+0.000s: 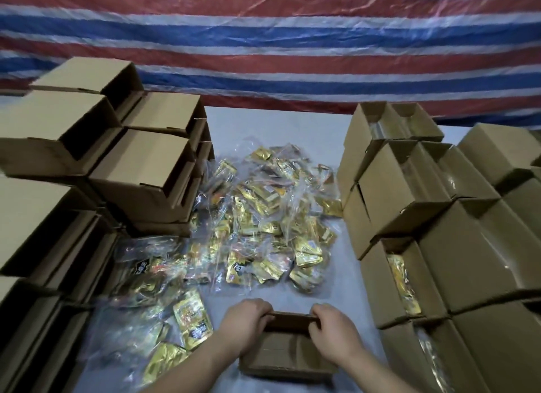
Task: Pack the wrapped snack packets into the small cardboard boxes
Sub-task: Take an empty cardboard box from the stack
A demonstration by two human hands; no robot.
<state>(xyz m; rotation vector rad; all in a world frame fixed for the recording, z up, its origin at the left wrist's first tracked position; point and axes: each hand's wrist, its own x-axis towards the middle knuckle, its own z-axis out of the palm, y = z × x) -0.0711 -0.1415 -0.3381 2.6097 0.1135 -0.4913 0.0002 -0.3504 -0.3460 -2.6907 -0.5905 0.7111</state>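
- Pale grey table point(281, 135); red, white and blue striped tarp point(263, 41) hangs behind it.
- Stacks of empty boxes point(140, 170) on the left; open boxes point(439, 246) on the right, some showing packets inside.
- Heap of gold snack packets point(263, 223) in clear wrap lies mid-table.
- Small brown box point(288, 351) sits at the near edge, open.
- Left hand point(246, 322) and right hand point(333, 328) have their fingers curled tight over the box's far flap.
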